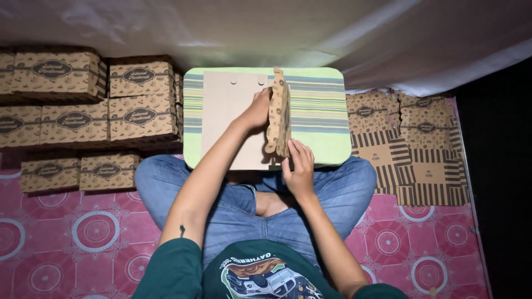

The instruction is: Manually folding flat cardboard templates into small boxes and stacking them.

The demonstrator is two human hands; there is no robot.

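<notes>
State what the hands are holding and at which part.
Both hold a flat cardboard box blank: left hand on its upturned printed flap's far part, right hand at that flap's near end.

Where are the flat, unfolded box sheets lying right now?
In the head view, the flat box sheets lie in a pile on the pink patterned floor mat at the person's right, just beside the green striped tray.

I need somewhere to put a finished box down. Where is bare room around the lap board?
Free: the striped lap board's right half, and the pink mat before the folded boxes. Crowded: left hand and right hand fold the cardboard blank; flat blanks cover the right.
</notes>
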